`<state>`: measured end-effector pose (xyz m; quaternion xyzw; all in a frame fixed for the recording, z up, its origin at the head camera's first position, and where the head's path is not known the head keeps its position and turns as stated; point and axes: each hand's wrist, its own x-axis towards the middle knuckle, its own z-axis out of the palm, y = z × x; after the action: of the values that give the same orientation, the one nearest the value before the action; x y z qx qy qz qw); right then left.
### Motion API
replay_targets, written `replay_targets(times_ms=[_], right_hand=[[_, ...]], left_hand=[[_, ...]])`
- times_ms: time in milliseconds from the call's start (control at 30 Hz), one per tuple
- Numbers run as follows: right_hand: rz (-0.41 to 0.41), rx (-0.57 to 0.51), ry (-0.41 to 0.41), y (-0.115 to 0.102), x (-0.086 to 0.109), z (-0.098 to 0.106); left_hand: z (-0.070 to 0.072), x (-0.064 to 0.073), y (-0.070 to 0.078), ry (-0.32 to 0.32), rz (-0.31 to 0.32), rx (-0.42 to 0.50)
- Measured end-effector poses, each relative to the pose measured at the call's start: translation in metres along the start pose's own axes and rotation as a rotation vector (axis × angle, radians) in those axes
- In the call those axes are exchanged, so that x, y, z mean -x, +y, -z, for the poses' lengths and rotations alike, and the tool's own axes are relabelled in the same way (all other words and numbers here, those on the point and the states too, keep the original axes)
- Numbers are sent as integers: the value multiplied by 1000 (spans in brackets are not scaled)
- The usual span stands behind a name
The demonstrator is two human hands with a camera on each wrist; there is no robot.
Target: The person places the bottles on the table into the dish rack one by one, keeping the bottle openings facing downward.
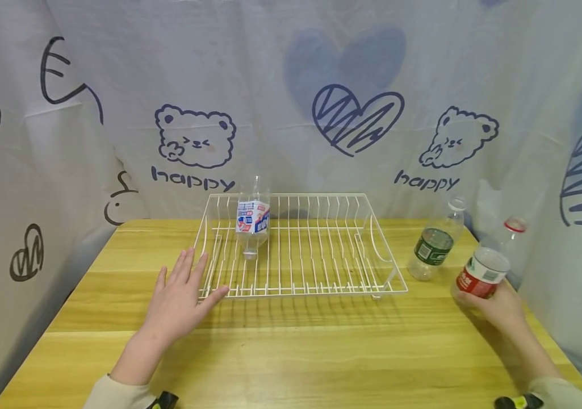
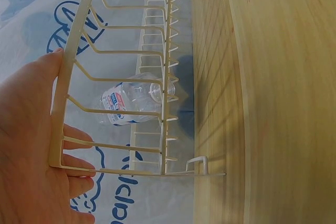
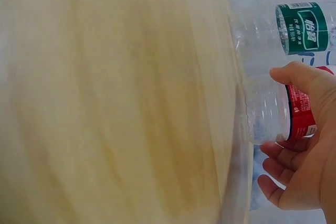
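Observation:
My left hand (image 1: 175, 301), fingers straight and spread, lies at the left front corner of a white wire dish rack (image 1: 291, 295). In the left wrist view, the thumb touches the rack's rim. A clear plastic bottle (image 1: 252, 218) with a white, blue and red label leans inside the rack, neck down toward the front. Over at the right, my right hand (image 1: 506, 309) grips a clear plastic bottle with a red and white label (image 1: 480, 274), thumb on one side and fingers curled on the other. This bottle has a red ring at its neck and tilts to the right.
A green-labelled clear bottle (image 1: 433, 247) stands, leaning in this view, between the rack and the red-labelled bottle. The wooden table (image 1: 291, 363) runs under everything. White cloth (image 1: 270, 68) printed with bears and hearts hangs behind and along both sides.

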<state>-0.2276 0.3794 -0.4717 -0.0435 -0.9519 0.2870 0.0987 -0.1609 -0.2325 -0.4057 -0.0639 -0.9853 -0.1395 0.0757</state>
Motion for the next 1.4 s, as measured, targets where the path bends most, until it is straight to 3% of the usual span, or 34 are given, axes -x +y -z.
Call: replay_targets(times_ms=[233,400,500,633,733,800,1000,1100,1267,1400], right_hand=[[-29,9,70,-4,7,6],[61,78,230,-12,9,17],[73,142,299,-19,11,25],[60,225,290,-34,17,35],[95,249,297,-45,22,41],[138,255,333,-54,26,43],[415,312,577,-78,31,45],[502,326,653,-90,32,44],[549,409,657,-110,34,45],[594,447,642,-124,34,44]], left_hand=[[0,-1,0,3,-5,-1],[0,-1,-2,5,-4,-1],[0,-1,-2,7,-2,2],[0,0,-2,8,-5,4],[1,-1,-2,4,-6,5],[1,-1,-2,-1,-5,5],[2,-2,-3,-7,-6,4],[3,-3,-3,-12,-7,-3],[6,-3,-2,-20,-8,-20],[12,-3,2,10,-21,-46]])
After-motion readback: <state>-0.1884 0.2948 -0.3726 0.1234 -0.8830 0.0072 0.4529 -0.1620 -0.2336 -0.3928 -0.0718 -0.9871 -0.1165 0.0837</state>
